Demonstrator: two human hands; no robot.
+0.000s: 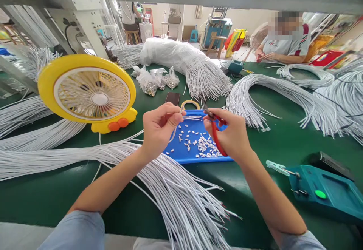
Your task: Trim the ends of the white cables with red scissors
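Note:
My left hand point(163, 127) is closed in a pinch around the end of a white cable point(172, 135), which curves down below the fingers. My right hand point(231, 133) grips red-handled pliers point(218, 140), their dark jaws pointing up and left, a short gap away from the cable end. Whether the jaws are open I cannot tell. Beneath both hands lies a blue tray point(181, 161) with many small white pieces point(208, 147) scattered and heaped in it. A large bundle of white cables point(170, 189) runs under my left forearm across the green table point(241, 204).
A yellow fan point(129, 91) stands at the left. Beyond the tray are a tape roll point(190, 104), a dark phone point(172, 98), and bags of small parts point(150, 84). More cable bundles point(255, 91) lie right, near a teal device point(326, 189). Another person point(289, 48) sits across.

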